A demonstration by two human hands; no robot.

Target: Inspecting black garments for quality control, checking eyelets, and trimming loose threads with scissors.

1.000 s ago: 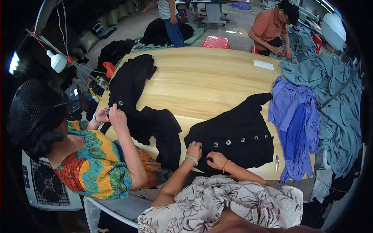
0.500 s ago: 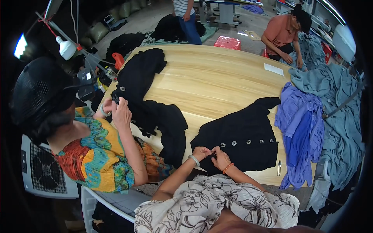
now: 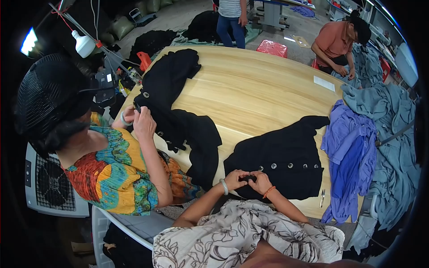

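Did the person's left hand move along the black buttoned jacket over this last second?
Yes. The left hand has slid rightward along the black buttoned jacket, toward its row of buttons, meeting the right hand.

Wooden table (image 3: 263,89) in front of me carried my black buttoned jacket (image 3: 286,167), another black garment (image 3: 178,107), purple clothes (image 3: 353,147), grey cloth (image 3: 393,129), white paper (image 3: 324,83), small snips (image 3: 321,198).

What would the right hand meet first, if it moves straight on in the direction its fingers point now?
The right hand points left, toward the left hand, over the black buttoned garment. It would most likely meet the left hand's fingertips first; they look almost touching, though the fabric pinched between them may come first.
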